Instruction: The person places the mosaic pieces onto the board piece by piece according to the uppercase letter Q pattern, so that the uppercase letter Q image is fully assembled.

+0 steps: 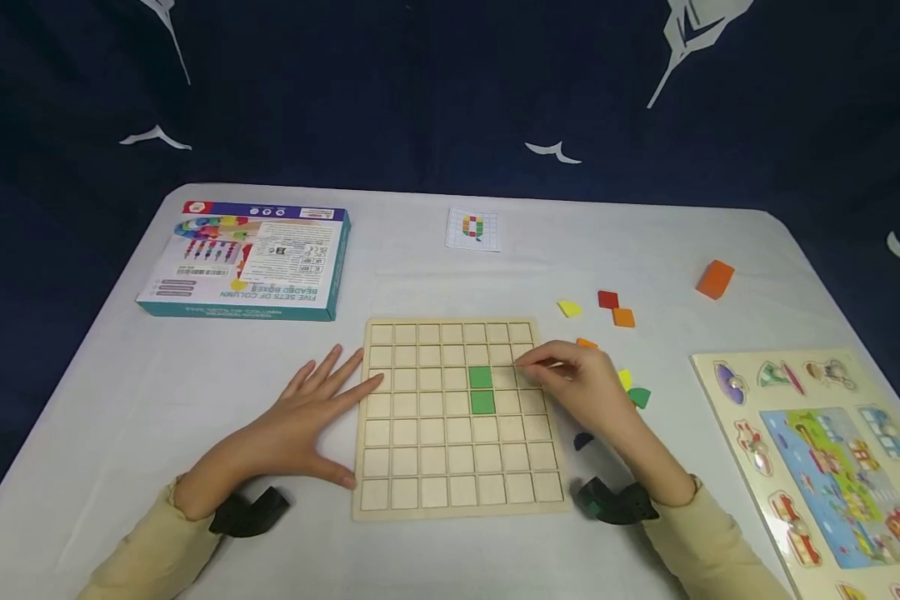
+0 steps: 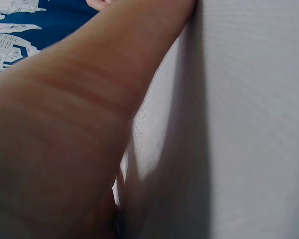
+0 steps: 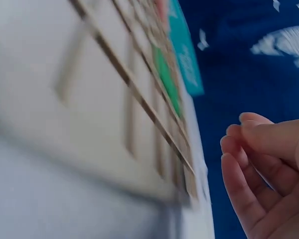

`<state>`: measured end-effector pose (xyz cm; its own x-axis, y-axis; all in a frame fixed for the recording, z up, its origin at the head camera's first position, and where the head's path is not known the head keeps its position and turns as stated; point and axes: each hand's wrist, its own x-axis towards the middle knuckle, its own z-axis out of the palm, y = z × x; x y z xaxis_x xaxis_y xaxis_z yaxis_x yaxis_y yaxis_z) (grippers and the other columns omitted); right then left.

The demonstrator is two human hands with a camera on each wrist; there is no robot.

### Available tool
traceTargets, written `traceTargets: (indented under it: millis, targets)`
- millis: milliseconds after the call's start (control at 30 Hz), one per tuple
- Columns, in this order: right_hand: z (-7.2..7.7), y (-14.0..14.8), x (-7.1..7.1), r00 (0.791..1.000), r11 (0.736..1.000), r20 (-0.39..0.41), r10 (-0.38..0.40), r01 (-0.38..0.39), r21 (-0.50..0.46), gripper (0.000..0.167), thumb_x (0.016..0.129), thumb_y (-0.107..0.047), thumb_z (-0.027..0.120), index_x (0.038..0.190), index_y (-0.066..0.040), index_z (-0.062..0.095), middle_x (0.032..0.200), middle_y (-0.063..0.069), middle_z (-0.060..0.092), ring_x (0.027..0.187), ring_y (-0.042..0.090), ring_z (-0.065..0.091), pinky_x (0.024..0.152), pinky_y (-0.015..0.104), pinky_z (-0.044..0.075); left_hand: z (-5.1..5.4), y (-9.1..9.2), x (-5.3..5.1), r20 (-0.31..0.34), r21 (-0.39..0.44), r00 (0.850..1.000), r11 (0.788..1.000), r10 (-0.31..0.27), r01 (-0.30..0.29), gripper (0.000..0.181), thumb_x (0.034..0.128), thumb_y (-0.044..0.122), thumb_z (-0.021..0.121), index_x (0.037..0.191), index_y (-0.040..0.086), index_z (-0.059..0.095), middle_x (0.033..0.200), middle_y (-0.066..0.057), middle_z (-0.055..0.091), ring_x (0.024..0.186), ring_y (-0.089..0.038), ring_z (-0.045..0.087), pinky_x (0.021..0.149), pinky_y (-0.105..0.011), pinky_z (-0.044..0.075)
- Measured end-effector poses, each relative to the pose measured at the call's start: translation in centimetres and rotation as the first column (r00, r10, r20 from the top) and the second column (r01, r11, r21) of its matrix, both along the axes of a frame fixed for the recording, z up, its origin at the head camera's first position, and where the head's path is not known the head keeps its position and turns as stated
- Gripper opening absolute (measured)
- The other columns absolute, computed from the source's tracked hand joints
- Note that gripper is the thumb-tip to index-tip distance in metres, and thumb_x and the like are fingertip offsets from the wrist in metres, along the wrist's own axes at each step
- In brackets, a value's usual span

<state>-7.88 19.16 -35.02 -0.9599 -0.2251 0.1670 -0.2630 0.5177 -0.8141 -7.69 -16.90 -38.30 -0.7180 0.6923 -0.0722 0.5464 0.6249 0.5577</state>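
A wooden grid board (image 1: 360, 417) lies on the table, with two green square tiles (image 1: 481, 377) in adjoining cells of one column. My left hand (image 1: 292, 421) is spread at the board's left edge, fingertips and thumb touching its rim. Over the right side of the board, my right hand (image 1: 581, 379) has its fingers loosely bent and the thumb near the index fingertip. No piece shows between those fingers in the right wrist view, where the hand (image 3: 269, 174) appears beside the blurred board (image 3: 114, 64). The left wrist view shows mostly forearm and tablecloth.
Right of the board lie a red square (image 1: 608, 299), an orange square (image 1: 623, 317), yellow pieces (image 1: 569, 308), a green piece (image 1: 639, 397) and a dark piece (image 1: 582, 440). A pattern card (image 1: 453, 229), a box (image 1: 285, 312), an orange block (image 1: 715, 279) and a picture puzzle (image 1: 727, 442) surround them.
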Motion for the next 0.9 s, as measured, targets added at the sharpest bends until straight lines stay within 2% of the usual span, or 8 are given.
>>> traceTargets:
  millis: [67, 167, 300, 400, 500, 633, 767, 900]
  targets:
    - [0.2, 1.5, -0.3, 0.998, 0.997, 0.0, -0.062, 0.062, -0.039, 0.011, 0.084, 0.0, 0.068, 0.094, -0.001, 0.071, 0.093, 0.009, 0.069, 0.08, 0.019, 0.065, 0.07, 0.022, 0.051, 0.0, -0.1, 0.0, 0.002, -0.002, 1.0, 1.0, 0.008, -0.008, 0.12, 0.052, 0.07, 0.073, 0.15, 0.02, 0.025, 0.156, -0.008, -0.001, 0.138, -0.03, -0.014, 0.105, -0.055, -0.006]
    - [-1.3, 5.1, -1.0, 0.988, 0.983, -0.013, -0.156, 0.154, -0.096, 0.015, 0.087, -0.01, 0.067, 0.1, -0.003, 0.07, 0.097, 0.01, 0.068, 0.085, 0.017, 0.063, 0.073, 0.019, 0.05, 0.0, -0.2, 0.1, -0.002, -0.001, 1.0, 1.0, 0.013, -0.013, 0.12, 0.0516, 0.07, 0.073, 0.15, 0.02, 0.025, 0.156, -0.007, 0.0, 0.138, -0.03, -0.014, 0.105, -0.054, -0.006]
    - [-3.5, 9.9, -1.0, 0.954, 0.947, 0.023, -0.298, 0.298, -0.12, 0.032, 0.088, -0.034, 0.065, 0.108, -0.009, 0.069, 0.1, 0.007, 0.067, 0.085, 0.015, 0.062, 0.074, 0.016, 0.048, -0.1, -0.1, 0.1, -0.002, 0.005, 1.0, 1.0, 0.006, -0.006, 0.12, 0.052, 0.071, 0.073, 0.15, 0.021, 0.024, 0.156, -0.007, 0.0, 0.138, -0.03, -0.014, 0.105, -0.054, -0.006]
    - [-3.7, 11.7, 0.0, 0.924, 0.923, 0.072, -0.376, 0.38, -0.058, 0.043, 0.086, -0.043, 0.063, 0.111, -0.009, 0.067, 0.104, 0.006, 0.066, 0.088, 0.016, 0.06, 0.075, 0.014, 0.047, -0.1, 0.0, 0.0, 0.001, 0.005, 1.0, 1.0, 0.001, -0.001, 0.12, 0.052, 0.071, 0.073, 0.15, 0.021, 0.024, 0.156, -0.007, -0.001, 0.138, -0.03, -0.014, 0.105, -0.054, -0.007]
    - [-3.2, 12.0, 1.2, 0.904, 0.912, 0.116, -0.411, 0.408, 0.048, 0.042, 0.089, -0.041, 0.061, 0.114, -0.007, 0.065, 0.108, 0.005, 0.063, 0.092, 0.015, 0.054, 0.072, 0.011, 0.045, 0.0, 0.0, 0.1, -0.001, -0.002, 1.0, 1.0, 0.001, -0.001, 0.121, 0.0518, 0.071, 0.072, 0.15, 0.02, 0.024, 0.156, -0.008, -0.001, 0.138, -0.03, -0.014, 0.105, -0.053, -0.007]
    - [-2.0, 11.1, 2.8, 0.89, 0.902, 0.174, -0.422, 0.392, 0.182, 0.035, 0.094, -0.029, 0.058, 0.118, -0.004, 0.063, 0.109, 0.009, 0.06, 0.092, 0.014, 0.048, 0.066, 0.012, 0.044, 0.1, 0.0, 0.1, 0.001, -0.007, 1.0, 1.0, 0.0, 0.0, 0.12, 0.0523, 0.071, 0.072, 0.15, 0.019, 0.024, 0.156, -0.008, -0.002, 0.138, -0.03, -0.015, 0.105, -0.053, -0.007]
    - [-1.4, 10.4, 3.7, 0.888, 0.902, 0.207, -0.41, 0.363, 0.232, 0.032, 0.092, -0.014, 0.06, 0.121, -0.001, 0.061, 0.101, 0.014, 0.059, 0.083, 0.016, 0.048, 0.063, 0.015, 0.043, 0.1, 0.0, 0.1, 0.005, -0.008, 1.0, 1.0, 0.0, 0.0, 0.12, 0.0527, 0.071, 0.072, 0.15, 0.02, 0.024, 0.156, -0.007, -0.002, 0.138, -0.03, -0.015, 0.105, -0.054, -0.007]
    - [-1.6, 10.1, 4.0, 0.894, 0.889, 0.168, -0.415, 0.36, 0.283, 0.03, 0.088, -0.008, 0.064, 0.118, 0.0, 0.063, 0.096, 0.013, 0.056, 0.08, 0.018, 0.047, 0.061, 0.016, 0.041, 0.0, 0.0, 0.1, 0.003, -0.007, 1.0, 1.0, -0.003, 0.003, 0.12, 0.0529, 0.072, 0.071, 0.15, 0.02, 0.023, 0.156, -0.008, -0.002, 0.138, -0.03, -0.015, 0.105, -0.054, -0.007]
